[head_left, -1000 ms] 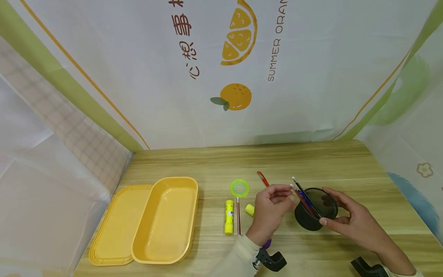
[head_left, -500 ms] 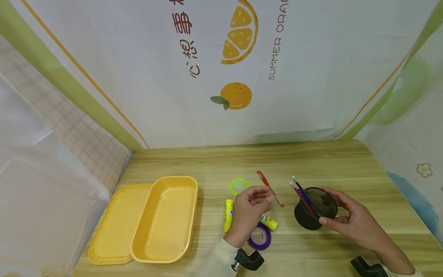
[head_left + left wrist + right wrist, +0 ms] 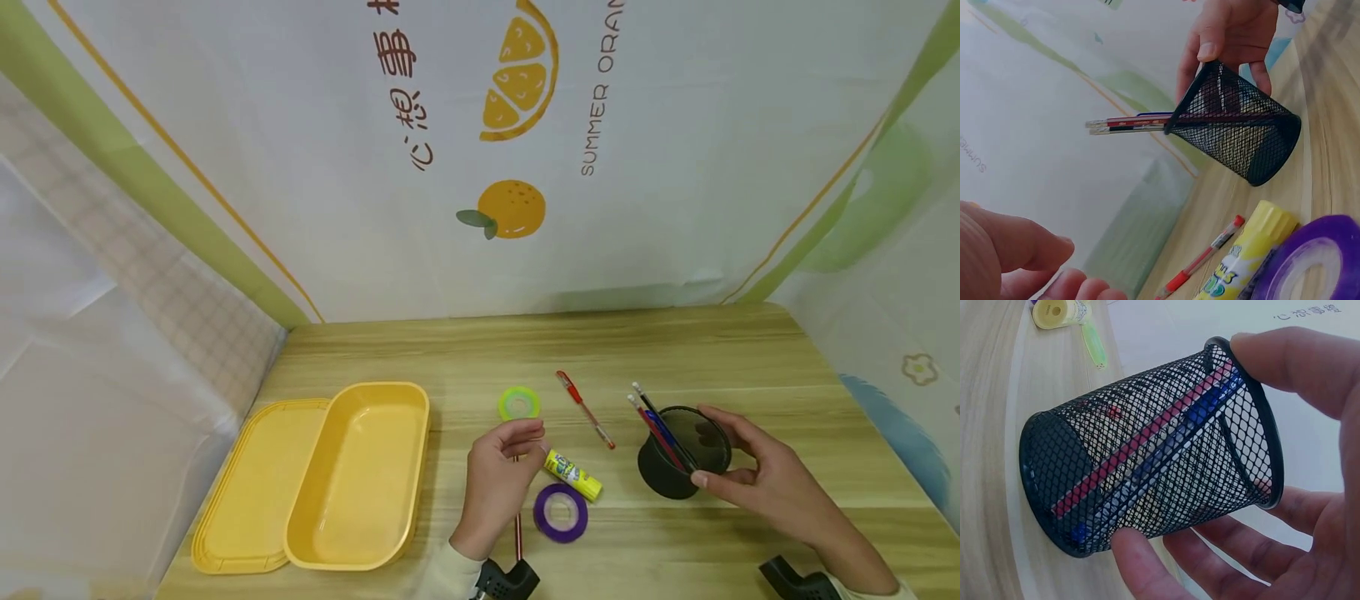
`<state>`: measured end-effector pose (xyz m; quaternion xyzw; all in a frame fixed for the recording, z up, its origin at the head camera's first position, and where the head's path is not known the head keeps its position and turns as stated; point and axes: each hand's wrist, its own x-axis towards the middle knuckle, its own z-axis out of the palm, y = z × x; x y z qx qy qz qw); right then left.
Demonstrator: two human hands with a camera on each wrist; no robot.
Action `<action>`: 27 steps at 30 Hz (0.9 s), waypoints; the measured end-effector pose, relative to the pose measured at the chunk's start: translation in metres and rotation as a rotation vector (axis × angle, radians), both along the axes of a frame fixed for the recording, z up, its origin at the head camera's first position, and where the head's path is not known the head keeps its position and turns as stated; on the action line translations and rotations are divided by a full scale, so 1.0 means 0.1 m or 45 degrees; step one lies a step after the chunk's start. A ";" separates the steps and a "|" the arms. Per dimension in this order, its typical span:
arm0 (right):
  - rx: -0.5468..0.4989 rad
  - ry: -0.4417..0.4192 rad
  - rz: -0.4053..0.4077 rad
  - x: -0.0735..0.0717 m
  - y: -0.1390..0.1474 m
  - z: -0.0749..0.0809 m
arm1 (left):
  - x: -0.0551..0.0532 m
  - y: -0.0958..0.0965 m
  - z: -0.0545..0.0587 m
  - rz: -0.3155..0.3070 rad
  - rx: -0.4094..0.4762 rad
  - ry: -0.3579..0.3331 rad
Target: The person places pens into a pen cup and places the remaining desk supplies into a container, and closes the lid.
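My right hand (image 3: 772, 475) grips a black mesh pen holder (image 3: 663, 479) at the right, thumb on its near side. A red pencil (image 3: 1129, 447), a dark pencil (image 3: 1125, 130) and a blue pen (image 3: 1204, 409) lean inside it. My left hand (image 3: 498, 479) hovers over the table with loosely bent fingers (image 3: 1035, 244), and nothing shows between them. Under it lies a striped pencil (image 3: 518, 537), partly hidden. Right of that hand are a yellow glue stick (image 3: 573, 475) and a roll of purple tape (image 3: 561, 513).
A red pen (image 3: 587, 410) lies between the left hand and the pen holder. A green tape roll (image 3: 518, 395) is just behind the left hand. At the left, a yellow box (image 3: 360, 475) overlaps its flat lid (image 3: 255, 492).
My left hand has moved left from beside the pen holder, uncovering the red pen, glue stick and purple tape. It now covers another yellow glue stick. The right hand stays put.
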<state>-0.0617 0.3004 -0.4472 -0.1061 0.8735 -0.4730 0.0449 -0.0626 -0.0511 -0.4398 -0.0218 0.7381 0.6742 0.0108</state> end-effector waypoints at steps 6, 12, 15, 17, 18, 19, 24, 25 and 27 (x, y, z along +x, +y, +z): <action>0.017 -0.013 -0.005 0.00 0.00 0.00 | 0.06 -0.08 -0.02 0.059 -0.153 0.014; 0.039 -0.018 -0.016 0.01 -0.01 0.00 | 0.13 -0.14 -0.03 0.114 -0.317 0.003; 0.038 -0.023 -0.022 0.02 0.00 0.00 | 0.16 -0.17 -0.04 0.097 -0.367 -0.003; 0.031 -0.026 -0.024 0.02 0.00 0.00 | 0.18 -0.18 -0.05 0.085 -0.396 -0.006; 0.028 -0.027 -0.025 0.02 0.00 0.00 | 0.19 -0.19 -0.06 0.080 -0.409 -0.006; 0.023 -0.028 -0.024 0.02 0.01 -0.01 | 0.21 -0.19 -0.07 0.076 -0.422 -0.007; 0.035 -0.018 -0.021 0.01 0.00 0.00 | 0.25 -0.18 -0.10 0.056 -0.447 -0.017; 0.035 -0.019 -0.020 0.01 0.00 0.00 | 0.25 -0.18 -0.11 0.051 -0.444 -0.018; 0.037 -0.019 -0.019 0.00 -0.01 0.00 | 0.26 -0.17 -0.12 0.041 -0.449 -0.020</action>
